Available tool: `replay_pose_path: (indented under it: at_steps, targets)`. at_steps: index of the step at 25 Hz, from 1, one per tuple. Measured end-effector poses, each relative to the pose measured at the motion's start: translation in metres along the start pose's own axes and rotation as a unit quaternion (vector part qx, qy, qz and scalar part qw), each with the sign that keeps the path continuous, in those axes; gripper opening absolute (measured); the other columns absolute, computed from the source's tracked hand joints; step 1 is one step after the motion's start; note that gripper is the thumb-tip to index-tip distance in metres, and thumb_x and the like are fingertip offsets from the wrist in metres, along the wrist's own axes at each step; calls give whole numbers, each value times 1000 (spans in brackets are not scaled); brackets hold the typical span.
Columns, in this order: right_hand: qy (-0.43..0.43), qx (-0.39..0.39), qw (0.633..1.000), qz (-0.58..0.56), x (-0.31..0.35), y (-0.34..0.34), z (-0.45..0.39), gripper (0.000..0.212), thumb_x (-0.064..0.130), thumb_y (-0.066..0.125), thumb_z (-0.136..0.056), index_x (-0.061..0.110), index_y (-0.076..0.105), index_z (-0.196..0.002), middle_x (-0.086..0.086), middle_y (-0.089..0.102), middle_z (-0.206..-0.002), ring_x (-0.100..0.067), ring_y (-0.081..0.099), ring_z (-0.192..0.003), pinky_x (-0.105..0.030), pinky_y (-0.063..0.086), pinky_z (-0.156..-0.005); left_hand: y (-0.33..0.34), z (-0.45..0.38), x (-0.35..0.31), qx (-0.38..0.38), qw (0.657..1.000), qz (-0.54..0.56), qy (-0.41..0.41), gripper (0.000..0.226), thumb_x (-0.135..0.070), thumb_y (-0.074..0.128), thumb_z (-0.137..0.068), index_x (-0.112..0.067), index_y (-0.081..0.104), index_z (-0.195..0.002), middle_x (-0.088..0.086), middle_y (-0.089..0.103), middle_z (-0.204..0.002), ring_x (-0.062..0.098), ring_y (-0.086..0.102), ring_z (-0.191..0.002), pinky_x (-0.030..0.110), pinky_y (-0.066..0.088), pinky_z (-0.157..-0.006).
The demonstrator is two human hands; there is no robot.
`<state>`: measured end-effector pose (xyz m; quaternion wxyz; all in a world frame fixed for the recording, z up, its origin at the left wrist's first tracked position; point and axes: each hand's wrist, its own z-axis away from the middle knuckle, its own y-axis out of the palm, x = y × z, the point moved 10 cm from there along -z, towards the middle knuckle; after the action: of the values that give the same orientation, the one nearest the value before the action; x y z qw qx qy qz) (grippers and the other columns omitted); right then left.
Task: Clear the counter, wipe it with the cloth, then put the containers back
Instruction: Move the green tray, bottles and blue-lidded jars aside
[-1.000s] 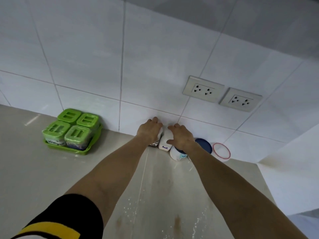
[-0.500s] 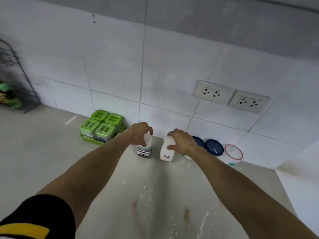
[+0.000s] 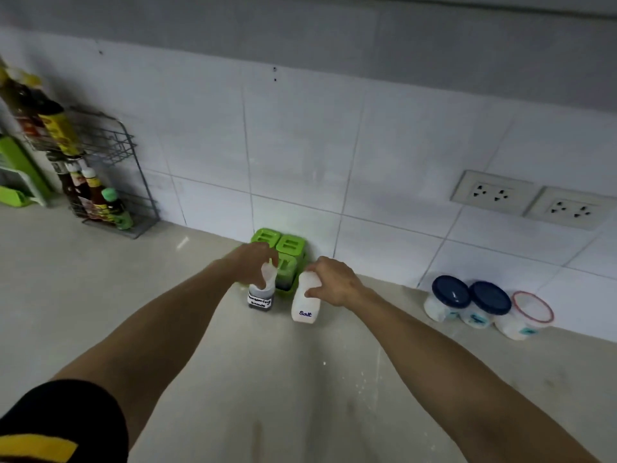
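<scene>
My left hand (image 3: 252,265) grips the top of a small clear bottle with a dark filling and a handwritten label (image 3: 261,297). My right hand (image 3: 335,281) grips a white bottle marked "Salt" (image 3: 305,304). Both bottles are upright, side by side, just in front of the green-lidded spice box set (image 3: 287,250) at the wall. I cannot tell whether the bottles touch the counter (image 3: 167,312). Two blue-lidded white tubs (image 3: 449,297) (image 3: 485,304) and a red-rimmed tub (image 3: 526,317) stand along the wall to the right.
A wire rack (image 3: 110,182) with sauce bottles stands at the far left by the wall, a green object beside it. Two wall sockets (image 3: 531,200) sit above the tubs. White specks and wet streaks lie on the counter between my forearms.
Both hands lifted the two bottles away from the wall and carried them left, from beside the tubs to in front of the green spice set. The view has swung left.
</scene>
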<state>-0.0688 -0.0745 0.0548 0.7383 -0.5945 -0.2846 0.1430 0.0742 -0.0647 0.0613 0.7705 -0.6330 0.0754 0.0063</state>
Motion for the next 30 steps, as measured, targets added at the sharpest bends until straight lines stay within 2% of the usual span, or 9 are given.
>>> replay_pose_path:
  at_steps: [9, 18, 21, 24, 27, 30]
  targets:
    - [39, -24, 998, 53, 60, 26, -56, 52, 36, 71, -83, 14, 58, -128, -11, 55, -125, -30, 55, -116, -37, 47, -92, 9, -13, 50, 10, 999, -3, 46, 54, -14, 76, -71, -19, 57, -121, 8, 55, -122, 27, 57, -111, 34, 46, -89]
    - [86, -4, 996, 14, 54, 38, -56, 60, 32, 76, -80, 16, 53, -134, -8, 52, -130, -31, 51, -121, -39, 47, -96, 13, -10, 67, 8, 998, 18, 57, 54, -10, 72, -74, -17, 55, -125, 8, 53, -125, 26, 54, -113, 33, 44, -91]
    - [97, 8, 995, 9, 46, 37, -48, 69, 30, 78, -78, 14, 47, -138, -8, 49, -134, -30, 50, -123, -39, 46, -96, 6, -10, 55, 15, 997, 28, 66, 56, -11, 72, -74, -17, 54, -127, 9, 54, -124, 27, 54, -113, 37, 46, -92]
    - [104, 9, 995, 8, 23, 28, -27, 73, 31, 75, -79, 15, 41, -142, -10, 47, -132, -31, 52, -119, -38, 46, -90, -10, -13, 32, -12, 995, 48, 82, 51, -15, 70, -77, -16, 56, -126, 10, 56, -122, 27, 53, -112, 37, 45, -92]
    - [124, 13, 992, 29, -26, 16, 7, 73, 36, 70, -83, 13, 38, -144, -10, 44, -136, -32, 48, -123, -40, 46, -96, -18, -23, -9, -28, 994, 56, 93, 41, -18, 66, -81, -15, 60, -122, 11, 56, -118, 28, 53, -112, 38, 44, -93]
    - [146, 13, 988, 37, -89, 5, 52, 68, 41, 66, -87, 12, 40, -143, -10, 45, -137, -30, 48, -122, -41, 45, -97, -10, -37, -69, -23, 992, 59, 112, 34, -19, 64, -84, -14, 62, -118, 12, 58, -114, 29, 56, -109, 33, 42, -90]
